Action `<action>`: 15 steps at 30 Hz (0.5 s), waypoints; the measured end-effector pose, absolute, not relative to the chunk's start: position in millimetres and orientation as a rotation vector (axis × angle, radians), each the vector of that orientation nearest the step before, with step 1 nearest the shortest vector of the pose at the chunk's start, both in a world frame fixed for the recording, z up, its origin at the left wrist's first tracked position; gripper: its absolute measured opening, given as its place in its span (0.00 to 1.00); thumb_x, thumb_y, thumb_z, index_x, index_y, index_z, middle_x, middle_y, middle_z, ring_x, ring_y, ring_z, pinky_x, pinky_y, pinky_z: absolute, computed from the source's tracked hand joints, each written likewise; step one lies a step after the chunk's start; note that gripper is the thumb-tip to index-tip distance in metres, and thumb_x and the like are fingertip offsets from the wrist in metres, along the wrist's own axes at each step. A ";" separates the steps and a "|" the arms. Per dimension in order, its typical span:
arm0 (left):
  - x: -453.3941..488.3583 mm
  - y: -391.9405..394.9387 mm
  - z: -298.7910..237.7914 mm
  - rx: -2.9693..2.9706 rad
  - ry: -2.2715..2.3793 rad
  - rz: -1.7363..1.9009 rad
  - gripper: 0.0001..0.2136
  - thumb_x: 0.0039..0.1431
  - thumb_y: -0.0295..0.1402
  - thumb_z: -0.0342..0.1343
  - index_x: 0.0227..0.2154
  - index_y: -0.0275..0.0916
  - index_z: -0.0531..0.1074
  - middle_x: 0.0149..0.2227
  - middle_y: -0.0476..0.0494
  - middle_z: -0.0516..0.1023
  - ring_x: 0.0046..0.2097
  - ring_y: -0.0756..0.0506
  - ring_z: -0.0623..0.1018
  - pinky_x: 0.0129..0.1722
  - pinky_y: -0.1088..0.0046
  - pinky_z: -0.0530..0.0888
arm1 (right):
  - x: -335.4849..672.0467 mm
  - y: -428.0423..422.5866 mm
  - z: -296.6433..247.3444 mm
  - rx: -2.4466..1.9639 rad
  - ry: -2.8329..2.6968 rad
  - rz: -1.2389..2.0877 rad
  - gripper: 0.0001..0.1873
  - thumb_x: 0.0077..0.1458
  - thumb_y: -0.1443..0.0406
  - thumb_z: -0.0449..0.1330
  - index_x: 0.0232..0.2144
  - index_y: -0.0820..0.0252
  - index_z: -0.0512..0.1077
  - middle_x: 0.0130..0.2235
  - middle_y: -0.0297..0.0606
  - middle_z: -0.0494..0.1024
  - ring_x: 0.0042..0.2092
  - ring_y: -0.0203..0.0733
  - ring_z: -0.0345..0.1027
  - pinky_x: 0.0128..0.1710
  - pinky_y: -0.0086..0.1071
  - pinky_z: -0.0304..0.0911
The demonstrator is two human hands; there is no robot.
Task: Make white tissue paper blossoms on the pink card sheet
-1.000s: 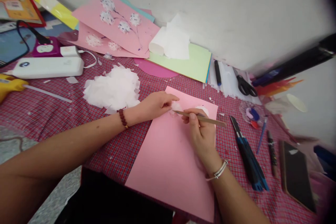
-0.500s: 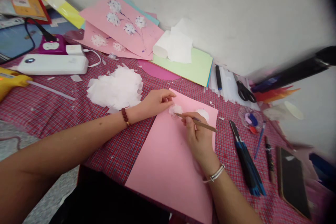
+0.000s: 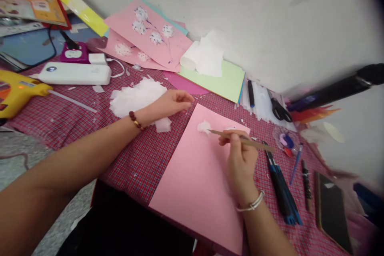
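My right hand pinches a pair of slim metal tweezers, with their tip beside a small white tissue tuft on a pink paper sheet. A second white tuft is mostly hidden behind my right fingers. My left hand is off the sheet's far left corner, fingers loosely bent and apart, with nothing visible in them. Under my left wrist lies a heap of white tissue pieces, and one loose piece sits just in front of it.
Pink sheets with white flowers and a tissue roll lie at the back. At left are a yellow glue gun and a white power bank. At right lie a utility knife, scissors and a phone-like dark slab.
My left hand has moved away from the tissue tuft, off the pink sheet. My right hand has drawn slightly right with the tweezers. The whole view has shifted a little.
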State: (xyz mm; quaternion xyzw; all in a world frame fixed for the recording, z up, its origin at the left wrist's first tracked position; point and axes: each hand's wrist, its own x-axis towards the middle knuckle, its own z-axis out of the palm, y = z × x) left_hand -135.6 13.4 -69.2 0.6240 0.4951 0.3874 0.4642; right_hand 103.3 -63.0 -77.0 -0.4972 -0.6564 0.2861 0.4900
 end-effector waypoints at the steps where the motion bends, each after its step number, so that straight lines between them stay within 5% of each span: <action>1: -144.5 14.2 -64.4 1.532 1.232 0.959 0.10 0.52 0.32 0.56 0.37 0.34 0.73 0.29 0.47 0.76 0.28 0.53 0.72 0.29 0.78 0.68 | 105.1 -62.0 -78.0 -1.209 -1.458 0.783 0.12 0.63 0.60 0.50 0.35 0.57 0.72 0.30 0.35 0.73 0.31 0.40 0.68 0.33 0.37 0.64; 7: -192.3 11.7 -43.1 1.908 1.193 0.433 0.03 0.47 0.28 0.56 0.26 0.37 0.74 0.23 0.50 0.73 0.25 0.52 0.69 0.26 0.77 0.64 | 112.5 -48.1 -91.5 -1.153 -1.116 1.183 0.11 0.58 0.56 0.57 0.32 0.57 0.74 0.25 0.35 0.73 0.28 0.40 0.67 0.31 0.37 0.64; 15: -189.4 1.6 -41.1 2.338 1.112 -0.018 0.17 0.43 0.26 0.57 0.40 0.38 0.74 0.37 0.47 0.75 0.37 0.48 0.72 0.37 0.75 0.67 | 113.1 -46.9 -94.2 -1.169 -1.156 1.251 0.12 0.58 0.56 0.57 0.33 0.57 0.75 0.27 0.37 0.75 0.28 0.41 0.66 0.30 0.37 0.64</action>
